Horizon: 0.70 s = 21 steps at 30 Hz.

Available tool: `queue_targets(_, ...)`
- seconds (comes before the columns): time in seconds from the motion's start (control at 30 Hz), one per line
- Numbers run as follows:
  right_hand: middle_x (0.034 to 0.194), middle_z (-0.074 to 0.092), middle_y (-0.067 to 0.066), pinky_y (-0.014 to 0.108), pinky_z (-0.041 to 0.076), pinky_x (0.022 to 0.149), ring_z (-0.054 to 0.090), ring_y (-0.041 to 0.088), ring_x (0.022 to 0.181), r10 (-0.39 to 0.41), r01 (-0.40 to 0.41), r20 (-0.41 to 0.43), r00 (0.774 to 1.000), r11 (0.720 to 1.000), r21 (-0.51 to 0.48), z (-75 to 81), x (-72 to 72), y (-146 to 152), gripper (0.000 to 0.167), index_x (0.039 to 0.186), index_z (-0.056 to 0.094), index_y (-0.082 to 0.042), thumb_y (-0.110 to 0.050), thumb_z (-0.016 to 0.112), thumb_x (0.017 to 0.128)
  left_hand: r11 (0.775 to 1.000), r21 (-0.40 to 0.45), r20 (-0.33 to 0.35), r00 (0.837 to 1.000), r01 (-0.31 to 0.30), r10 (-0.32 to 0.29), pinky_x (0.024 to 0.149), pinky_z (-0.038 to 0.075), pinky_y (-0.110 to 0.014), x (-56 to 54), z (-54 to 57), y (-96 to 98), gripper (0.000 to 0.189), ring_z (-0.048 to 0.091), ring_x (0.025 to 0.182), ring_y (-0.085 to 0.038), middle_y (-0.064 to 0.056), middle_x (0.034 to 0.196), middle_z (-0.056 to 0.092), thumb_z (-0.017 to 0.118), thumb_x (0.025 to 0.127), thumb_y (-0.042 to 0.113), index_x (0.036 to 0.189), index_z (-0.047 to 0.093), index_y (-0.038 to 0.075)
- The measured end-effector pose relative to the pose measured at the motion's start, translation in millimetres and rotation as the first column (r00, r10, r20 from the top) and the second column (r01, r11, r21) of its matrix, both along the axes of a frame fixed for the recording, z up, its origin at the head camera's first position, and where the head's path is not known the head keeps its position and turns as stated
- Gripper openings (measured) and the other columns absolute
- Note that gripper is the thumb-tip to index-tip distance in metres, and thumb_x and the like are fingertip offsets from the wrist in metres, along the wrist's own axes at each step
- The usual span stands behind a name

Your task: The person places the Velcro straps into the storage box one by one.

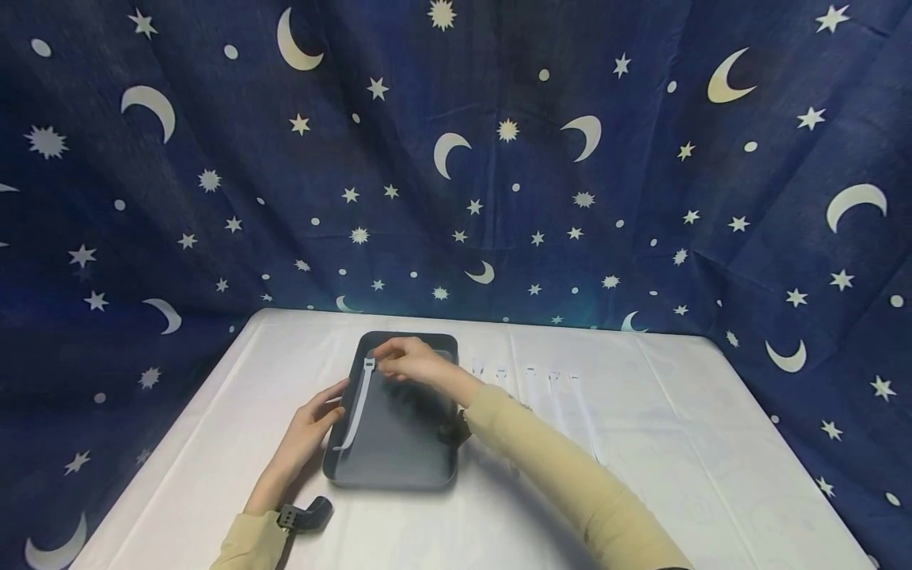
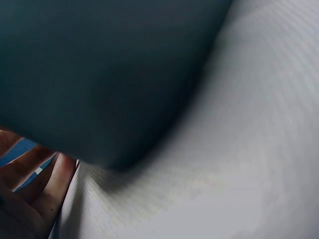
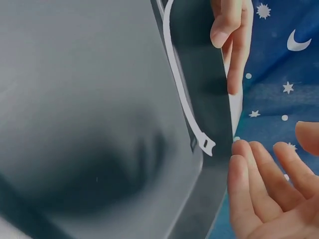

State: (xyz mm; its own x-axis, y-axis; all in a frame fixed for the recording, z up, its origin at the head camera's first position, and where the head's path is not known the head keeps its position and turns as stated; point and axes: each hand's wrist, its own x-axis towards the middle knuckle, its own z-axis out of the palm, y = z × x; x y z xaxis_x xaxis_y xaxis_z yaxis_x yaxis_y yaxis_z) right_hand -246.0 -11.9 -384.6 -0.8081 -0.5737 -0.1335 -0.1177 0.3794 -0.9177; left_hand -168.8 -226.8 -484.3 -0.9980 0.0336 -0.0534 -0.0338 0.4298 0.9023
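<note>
A white strap (image 1: 361,404) with a slotted head lies along the left side of a dark grey tray (image 1: 399,473). In the right wrist view, the strap's notched head (image 3: 206,144) rests against the tray wall near a corner. My right hand (image 1: 413,360) hovers over the far part of the tray beside that head, fingers loosely bent, nothing held. From the right wrist, its fingertips appear apart from the strap. My left hand (image 1: 309,423) touches the tray's left side with extended fingers, thumb at the rim (image 3: 219,37). The left wrist view shows those fingers (image 2: 60,174) partly behind the tray.
Several more white straps (image 1: 580,404) lie in a row on the white-covered table (image 1: 684,467) right of the tray, partly hidden by my right sleeve (image 1: 570,475). A dark blue curtain (image 1: 499,95) with moons and stars hangs behind the table and along its sides.
</note>
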Motion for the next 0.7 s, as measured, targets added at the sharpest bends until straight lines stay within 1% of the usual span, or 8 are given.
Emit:
queue_targets(0.1, 0.120, 0.064, 0.021, 0.045, 0.056, 0.093, 0.064, 0.035, 0.111, 0.013, -0.013, -0.031, 0.999, 1.000, -0.002, 5.8, 3.4, 9.0, 0.034, 0.127, 0.058, -0.002, -0.010, 0.058, 0.094, 1.000, 0.008, -0.006, 1.000, -0.001, 0.001, 0.112, 0.036, -0.060, 0.1, -1.6, 0.9, 0.049, 0.041, 0.137, -0.040, -0.010, 0.154, 0.038, 0.049, 0.099, 0.021, 0.147, 0.039, 0.020)
queue_targets(0.23, 0.117, 0.067, 0.015, 0.029, 0.057, 0.085, 0.066, 0.025, 0.106, 0.012, -0.009, -0.126, 0.992, 1.000, 0.018, 11.9, 6.3, 20.7, 0.033, 0.125, 0.061, -0.004, -0.010, 0.060, 0.092, 1.000, 0.001, -0.017, 1.000, -0.012, 0.012, 0.111, 0.033, -0.063, 0.1, -2.8, 1.3, 0.049, 0.042, 0.137, -0.040, -0.011, 0.153, 0.039, 0.049, 0.098, 0.019, 0.146, 0.040, 0.020)
queue_targets(0.3, 0.115, 0.069, 0.013, 0.025, 0.056, 0.085, 0.065, 0.023, 0.106, 0.004, -0.001, -0.168, 0.986, 1.000, 0.022, 14.9, 7.4, 26.6, 0.033, 0.124, 0.062, -0.005, -0.008, 0.061, 0.091, 1.000, -0.006, -0.020, 1.000, -0.014, 0.014, 0.111, 0.033, -0.063, 0.3, -1.7, 1.5, 0.049, 0.043, 0.136, -0.040, -0.011, 0.153, 0.039, 0.049, 0.098, 0.019, 0.146, 0.040, 0.020)
queue_targets(0.4, 0.115, 0.069, 0.014, 0.025, 0.055, 0.088, 0.065, 0.025, 0.108, -0.007, 0.010, -0.216, 0.976, 1.000, 0.009, 20.6, 10.0, 36.4, 0.033, 0.122, 0.062, -0.005, -0.006, 0.062, 0.090, 1.000, -0.012, -0.015, 1.000, -0.017, 0.016, 0.112, 0.032, -0.063, -0.5, -0.9, 1.8, 0.049, 0.043, 0.136, -0.039, -0.011, 0.153, 0.039, 0.050, 0.098, 0.020, 0.146, 0.040, 0.021)
queue_targets(0.53, 0.115, 0.069, 0.013, 0.026, 0.055, 0.091, 0.065, 0.025, 0.108, -0.015, 0.018, -0.248, 0.969, 1.000, 0.010, 28.3, 14.7, 49.4, 0.032, 0.121, 0.063, -0.006, -0.006, 0.062, 0.089, 1.000, -0.008, -0.023, 1.000, -0.015, 0.015, 0.111, 0.034, -0.063, -1.2, -2.2, 1.8, 0.050, 0.043, 0.136, -0.040, -0.012, 0.153, 0.040, 0.050, 0.098, 0.019, 0.146, 0.040, 0.020)
queue_targets(0.63, 0.115, 0.069, 0.013, 0.027, 0.054, 0.091, 0.066, 0.024, 0.107, -0.017, 0.020, -0.264, 0.964, 1.000, 0.009, 33.5, 18.3, 58.9, 0.031, 0.121, 0.063, -0.006, -0.006, 0.062, 0.090, 1.000, -0.005, -0.030, 0.999, -0.014, 0.013, 0.111, 0.034, -0.063, -0.7, -2.2, 2.0, 0.050, 0.043, 0.136, -0.040, -0.012, 0.152, 0.040, 0.050, 0.098, 0.018, 0.146, 0.040, 0.020)
queue_targets(0.7, 0.115, 0.069, 0.012, 0.028, 0.054, 0.090, 0.066, 0.024, 0.106, -0.021, 0.024, -0.273, 0.962, 1.000, 0.011, 36.7, 20.8, 65.5, 0.031, 0.121, 0.063, -0.007, -0.006, 0.062, 0.090, 1.000, -0.005, -0.023, 1.000, -0.014, 0.014, 0.111, 0.033, -0.064, -0.1, -2.6, 2.2, 0.050, 0.043, 0.136, -0.040, -0.012, 0.152, 0.040, 0.049, 0.098, 0.018, 0.146, 0.040, 0.020)
